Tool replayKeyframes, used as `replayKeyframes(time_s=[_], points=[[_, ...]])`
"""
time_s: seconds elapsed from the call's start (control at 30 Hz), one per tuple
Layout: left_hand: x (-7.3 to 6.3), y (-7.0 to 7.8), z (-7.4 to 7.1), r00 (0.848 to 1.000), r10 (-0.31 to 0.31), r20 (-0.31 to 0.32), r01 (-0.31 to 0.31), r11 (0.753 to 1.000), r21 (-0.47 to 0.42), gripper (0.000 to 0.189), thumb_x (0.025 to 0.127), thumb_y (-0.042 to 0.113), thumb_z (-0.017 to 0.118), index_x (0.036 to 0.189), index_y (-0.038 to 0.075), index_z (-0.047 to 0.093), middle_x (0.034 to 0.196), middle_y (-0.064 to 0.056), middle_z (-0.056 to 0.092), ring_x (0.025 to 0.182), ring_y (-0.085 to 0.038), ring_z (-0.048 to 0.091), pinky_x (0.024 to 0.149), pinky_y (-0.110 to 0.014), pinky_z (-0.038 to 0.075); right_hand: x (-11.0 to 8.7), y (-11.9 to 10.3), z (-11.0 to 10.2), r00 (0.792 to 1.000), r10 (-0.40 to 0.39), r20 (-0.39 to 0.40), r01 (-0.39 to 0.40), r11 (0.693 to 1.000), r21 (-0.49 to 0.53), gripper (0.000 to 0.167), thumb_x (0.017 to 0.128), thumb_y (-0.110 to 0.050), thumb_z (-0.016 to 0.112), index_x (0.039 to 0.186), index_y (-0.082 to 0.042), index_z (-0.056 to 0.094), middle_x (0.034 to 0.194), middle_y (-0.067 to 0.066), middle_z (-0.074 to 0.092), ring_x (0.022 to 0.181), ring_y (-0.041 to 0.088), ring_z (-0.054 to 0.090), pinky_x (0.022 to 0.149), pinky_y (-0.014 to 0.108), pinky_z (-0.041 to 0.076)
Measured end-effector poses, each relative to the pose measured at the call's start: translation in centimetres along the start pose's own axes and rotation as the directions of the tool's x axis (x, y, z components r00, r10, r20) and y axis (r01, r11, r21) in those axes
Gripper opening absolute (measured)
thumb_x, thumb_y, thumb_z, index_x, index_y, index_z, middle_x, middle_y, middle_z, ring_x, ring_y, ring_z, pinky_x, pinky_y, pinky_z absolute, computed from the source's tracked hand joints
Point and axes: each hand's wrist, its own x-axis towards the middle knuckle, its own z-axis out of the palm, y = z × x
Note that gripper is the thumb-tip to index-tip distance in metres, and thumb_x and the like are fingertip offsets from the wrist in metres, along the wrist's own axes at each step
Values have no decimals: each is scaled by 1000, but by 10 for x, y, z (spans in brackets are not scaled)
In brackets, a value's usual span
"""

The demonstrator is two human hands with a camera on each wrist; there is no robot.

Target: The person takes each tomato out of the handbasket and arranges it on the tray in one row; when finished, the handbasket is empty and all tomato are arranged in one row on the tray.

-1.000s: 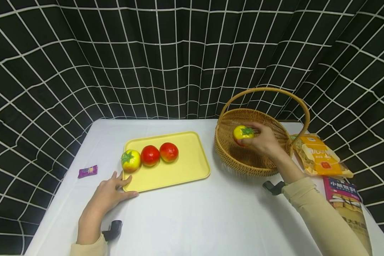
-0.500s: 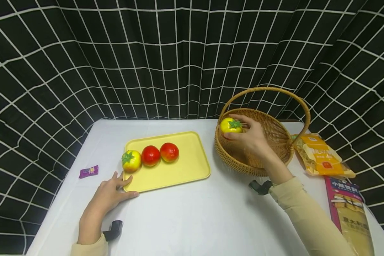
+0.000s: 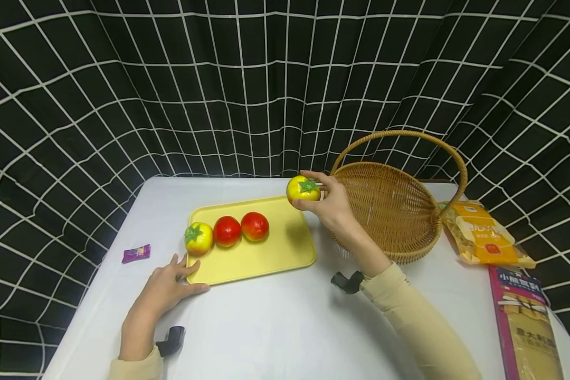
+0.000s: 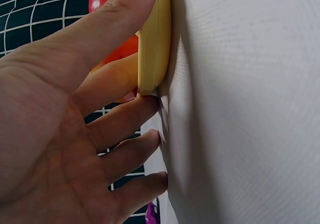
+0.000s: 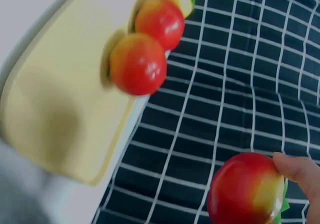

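My right hand (image 3: 331,206) holds a yellow-and-red tomato (image 3: 301,191) with a green leafy top, between thumb and fingers. It is raised over the far right corner of a yellow tray (image 3: 271,258). In the right wrist view, this tomato (image 5: 245,189) shows its red underside. My left hand (image 3: 163,287) grips the tray's near left corner, thumb along the front edge and index finger over the left rim. On the tray lie a yellow tomato (image 3: 199,238) with a green top and two red tomatoes, one in the middle (image 3: 227,231) and one at right (image 3: 255,226).
A wicker basket (image 3: 385,211) with a tall arched handle stands right of the tray. Further right lie an orange food packet (image 3: 486,232) and a long pasta packet (image 3: 527,322). A small purple wrapped sweet (image 3: 136,254) is at the left. A dark grid curtain (image 3: 266,89) hangs behind.
My right hand has carried the tomato leftward from inside the basket, past its rim, to above the tray's right end. The left hand stays on the tray corner.
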Motion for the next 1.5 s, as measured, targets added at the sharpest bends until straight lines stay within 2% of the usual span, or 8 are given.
replayKeyframes(time_s=[0.23,0.33,0.5,0.83,1.33,1.5], points=[[0,0,0,1000,23,-12,-23,1000,-9,84,82,56,87,149,15,60,167,-28,31,151,-66,21,117,-81,25,1,3,25,1000,-24,20,25,1000,-15,69,84,-10,87,148,-20,63,146,14,53,134,34,47,111,50,48],[0,0,-1,1000,25,-17,-25,1000,-8,84,81,57,87,149,15,60,167,-28,31,151,-67,21,117,-81,25,3,9,35,999,-14,29,15,999,-42,69,83,-10,87,147,-19,63,141,16,55,131,34,49,115,52,46],[-2,0,-1,999,30,-21,-30,999,-16,83,82,55,87,149,15,60,167,-27,32,151,-66,21,118,-81,24,6,21,49,998,27,55,-23,998,-66,69,84,-9,87,147,-19,63,143,18,55,133,35,51,119,52,45],[-2,1,-1,999,37,-24,-37,999,-11,82,82,55,87,148,14,61,166,-27,34,151,-65,22,118,-81,24,8,43,60,994,90,60,-82,988,-131,72,82,-11,89,148,-19,62,142,22,55,131,39,57,118,53,48],[-1,0,-1,999,40,-26,-40,999,-13,83,81,55,88,149,14,60,165,-27,35,152,-64,23,118,-80,26,14,64,76,985,160,58,-149,977,-150,72,82,-11,90,148,-20,62,141,21,55,131,39,57,118,53,48],[-2,1,-1,999,39,-27,-39,999,-9,84,81,55,88,149,14,60,165,-26,36,152,-64,23,118,-80,26,14,69,78,985,160,56,-150,976,-155,71,83,-11,90,148,-18,61,141,21,55,130,39,57,117,53,49]])
